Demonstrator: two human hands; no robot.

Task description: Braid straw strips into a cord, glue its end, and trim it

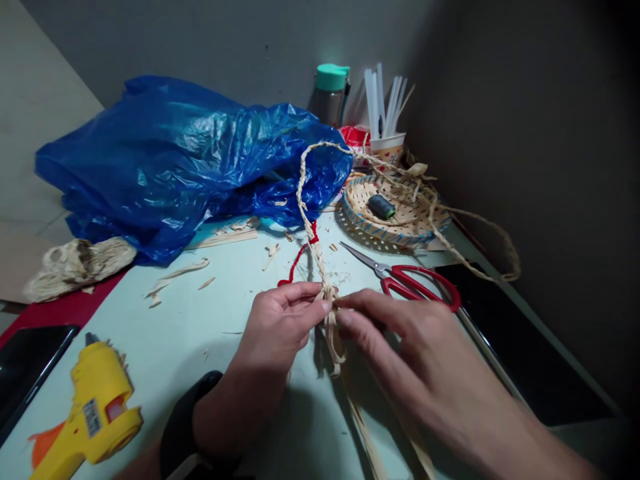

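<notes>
My left hand (283, 327) and my right hand (400, 347) meet at the table's middle, both pinching a braided straw cord (311, 227). The braid rises from my fingertips, arches up over the blue bag and runs right toward the woven basket. Loose unbraided straw strands (350, 393) hang below my fingers toward the front edge. A red thread (299, 257) is tied on the braid just above my hands. A dark band sits on my left wrist.
Red-handled scissors (405, 280) lie right of my hands. A woven basket (400, 230) holds a dark spool (381, 207). A blue plastic bag (185, 153) fills the back left. A yellow glue gun (95, 407) lies front left. A cup of glue sticks (386, 127) and a green-capped bottle (330, 93) stand behind.
</notes>
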